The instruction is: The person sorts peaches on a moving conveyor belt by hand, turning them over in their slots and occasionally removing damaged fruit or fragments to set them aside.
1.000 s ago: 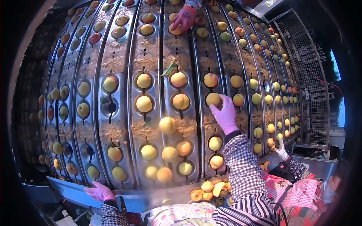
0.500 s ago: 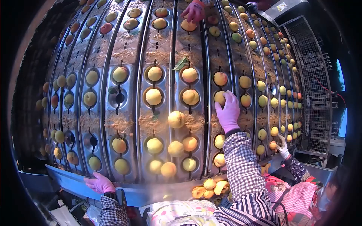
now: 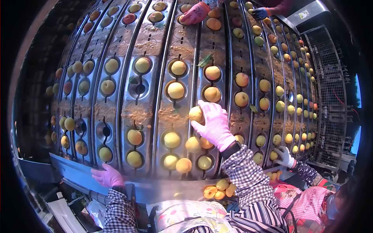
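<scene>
My right hand (image 3: 213,122), in a pink glove, has its fingers and thumb around a loose yellow peach (image 3: 196,114) on the strip between cup rows. Just below, another peach (image 3: 193,144) and a reddish one (image 3: 183,165) lie off the cups. Beyond my fingertips, a peach (image 3: 212,94) sits in a cup of the metal tray (image 3: 155,73). My left hand (image 3: 108,176), also pink-gloved, rests open with fingers spread at the metal front rail (image 3: 77,167); it holds nothing.
Other people's gloved hands work here: a pink one (image 3: 196,13) at the top, a dark one (image 3: 261,13) top right, a white one (image 3: 285,157) at right. Cut peach halves (image 3: 210,192) lie by the rail. A wire cage (image 3: 330,93) stands at right.
My right hand has left a cupped peach and moved left and toward me onto the loose peach. My left hand stays open near the rail. The whole view has shifted.
</scene>
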A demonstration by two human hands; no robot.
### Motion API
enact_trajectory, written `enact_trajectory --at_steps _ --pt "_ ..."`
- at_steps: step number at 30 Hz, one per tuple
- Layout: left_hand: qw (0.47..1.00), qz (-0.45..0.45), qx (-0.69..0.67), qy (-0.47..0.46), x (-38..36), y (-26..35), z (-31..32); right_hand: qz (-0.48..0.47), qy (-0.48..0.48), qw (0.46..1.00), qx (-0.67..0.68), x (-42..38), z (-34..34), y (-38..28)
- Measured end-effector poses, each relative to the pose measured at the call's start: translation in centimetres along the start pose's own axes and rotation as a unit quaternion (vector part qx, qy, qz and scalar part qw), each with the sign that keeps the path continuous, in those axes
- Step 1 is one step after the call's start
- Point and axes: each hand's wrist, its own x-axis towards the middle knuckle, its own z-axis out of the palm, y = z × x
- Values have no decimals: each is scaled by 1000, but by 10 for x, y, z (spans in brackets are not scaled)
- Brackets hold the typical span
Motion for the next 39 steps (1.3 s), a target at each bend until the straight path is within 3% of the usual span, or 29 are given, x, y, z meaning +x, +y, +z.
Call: enact_trajectory --at_steps 2,10,18,22,27,33,36,39 --pt "1000 0 -3 -7 3 -1 1 27 -29 999 -3 0 3 -7" --pt "1000 -5 -2 -6 0 -2 3 -68 43 990 115 76 17 -94" --pt "1000 16 -9 3 4 -11 13 -49 9 999 -24 155 88 -147" --pt "1000 11 -1 -2 2 -4 4 -57 -13 998 -10 151 74 -148" --pt "1000 13 -13 -10 16 -6 2 -68 110 987 92 115 32 -104" --pt "999 23 -27 9 55 -19 17 180 138 973 -37 62 5 6" --pt "1000 22 1 9 75 -18 13 189 93 975 -70 44 31 38" --pt "999 27 7 24 97 -23 18 192 136 967 -100 39 44 35"
